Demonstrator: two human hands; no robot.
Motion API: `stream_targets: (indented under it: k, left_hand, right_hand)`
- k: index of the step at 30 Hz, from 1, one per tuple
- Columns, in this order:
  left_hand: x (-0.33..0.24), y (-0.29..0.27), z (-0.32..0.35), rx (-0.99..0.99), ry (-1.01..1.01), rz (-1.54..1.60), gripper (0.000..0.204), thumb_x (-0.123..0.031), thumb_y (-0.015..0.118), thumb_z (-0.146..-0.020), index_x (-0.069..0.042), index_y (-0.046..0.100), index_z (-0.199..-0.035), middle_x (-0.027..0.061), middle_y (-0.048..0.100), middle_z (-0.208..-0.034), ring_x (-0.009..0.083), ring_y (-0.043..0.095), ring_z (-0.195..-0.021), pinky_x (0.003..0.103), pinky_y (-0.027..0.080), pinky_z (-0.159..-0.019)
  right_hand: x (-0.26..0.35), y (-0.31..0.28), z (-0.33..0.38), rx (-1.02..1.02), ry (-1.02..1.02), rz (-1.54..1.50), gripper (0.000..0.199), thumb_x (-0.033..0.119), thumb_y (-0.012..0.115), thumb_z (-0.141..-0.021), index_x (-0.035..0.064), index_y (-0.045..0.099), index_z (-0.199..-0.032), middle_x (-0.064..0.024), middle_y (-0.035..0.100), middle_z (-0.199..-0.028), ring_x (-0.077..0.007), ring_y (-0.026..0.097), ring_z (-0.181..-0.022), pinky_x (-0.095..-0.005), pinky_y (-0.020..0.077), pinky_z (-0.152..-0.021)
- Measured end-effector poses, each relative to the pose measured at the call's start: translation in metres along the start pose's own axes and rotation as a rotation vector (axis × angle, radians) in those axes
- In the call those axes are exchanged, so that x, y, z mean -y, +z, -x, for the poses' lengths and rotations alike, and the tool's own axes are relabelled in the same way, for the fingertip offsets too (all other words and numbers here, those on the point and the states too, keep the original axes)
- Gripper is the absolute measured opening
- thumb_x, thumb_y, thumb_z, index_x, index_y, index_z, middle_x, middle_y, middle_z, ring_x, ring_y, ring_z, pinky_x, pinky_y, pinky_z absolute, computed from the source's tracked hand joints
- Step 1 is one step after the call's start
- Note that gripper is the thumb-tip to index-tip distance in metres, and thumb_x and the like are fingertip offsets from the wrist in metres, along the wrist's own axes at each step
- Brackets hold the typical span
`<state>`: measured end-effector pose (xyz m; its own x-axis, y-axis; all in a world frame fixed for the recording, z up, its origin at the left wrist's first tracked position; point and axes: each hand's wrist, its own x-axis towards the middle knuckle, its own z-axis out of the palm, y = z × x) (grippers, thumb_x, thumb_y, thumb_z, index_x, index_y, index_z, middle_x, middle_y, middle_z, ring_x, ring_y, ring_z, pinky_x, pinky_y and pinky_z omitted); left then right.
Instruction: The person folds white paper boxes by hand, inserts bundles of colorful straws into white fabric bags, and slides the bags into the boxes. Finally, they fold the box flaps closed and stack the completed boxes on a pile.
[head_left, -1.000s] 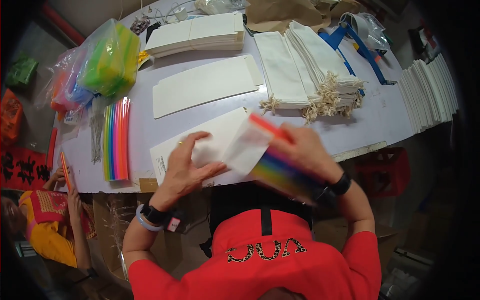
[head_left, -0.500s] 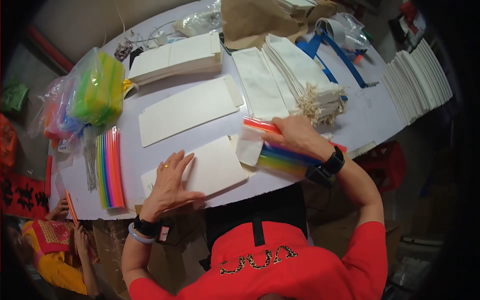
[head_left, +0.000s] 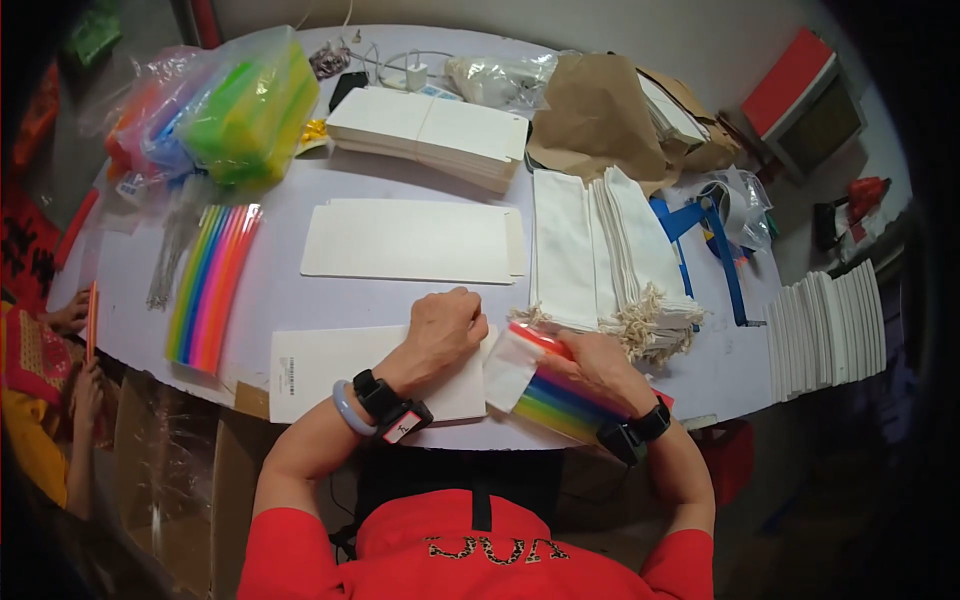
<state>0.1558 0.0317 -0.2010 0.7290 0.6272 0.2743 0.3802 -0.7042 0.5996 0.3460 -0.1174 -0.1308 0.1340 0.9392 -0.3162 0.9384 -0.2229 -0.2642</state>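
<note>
My right hand (head_left: 598, 365) grips a pack of rainbow-coloured straws (head_left: 565, 403) in a clear sleeve, with a small white pouch (head_left: 511, 370) at its left end. Directly in front of me lies a flat white carton (head_left: 330, 375) with a printed label. My left hand (head_left: 443, 325) is over the carton's right end, its fingers curled in; whatever they pinch, if anything, is hidden. Beyond it, a second flat white carton (head_left: 410, 242) lies on the table. A stack of white drawstring cloth pouches (head_left: 600, 245) sits just past my right hand.
Another rainbow straw bundle (head_left: 213, 288) and thin wire brushes (head_left: 172, 250) lie at left, below bagged coloured straws (head_left: 245, 115). A banded carton stack (head_left: 425, 135), brown paper (head_left: 590, 115) and a blue tape dispenser (head_left: 722, 250) stand farther back. White cartons (head_left: 830, 325) line the right edge. A co-worker's hand (head_left: 88, 390) shows at left.
My left hand has gone from spread on the near carton to curled at its right end. My right hand keeps hold of the straw pack. The whole view has shifted.
</note>
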Motion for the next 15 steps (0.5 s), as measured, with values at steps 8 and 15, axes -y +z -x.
stream_targets:
  k: [8,15]
  left_hand:
    - [0.001,-0.003,-0.008,0.116,-0.141,0.179,0.02,-0.022,0.057,-0.081,-0.003,0.062,-0.079,0.016,0.064,-0.073,0.0343,0.062,-0.067,0.042,0.049,-0.061]
    - [0.013,-0.014,-0.009,0.349,-0.09,0.276,0.039,-0.037,0.062,-0.08,-0.005,0.063,-0.102,0.0167,0.067,-0.083,0.0341,0.064,-0.076,0.041,0.049,-0.069]
  right_hand:
    - [0.007,-0.003,-0.035,0.138,-0.191,0.086,0.057,0.057,0.048,-0.09,0.0006,0.058,-0.084,-0.0221,0.063,-0.076,-0.0412,0.061,-0.077,-0.0495,0.0467,-0.069]
    - [0.02,0.015,-0.064,0.068,-0.367,0.024,0.049,0.05,0.054,-0.089,0.0024,0.055,-0.096,-0.0214,0.063,-0.075,-0.0406,0.062,-0.074,-0.0474,0.0482,-0.065]
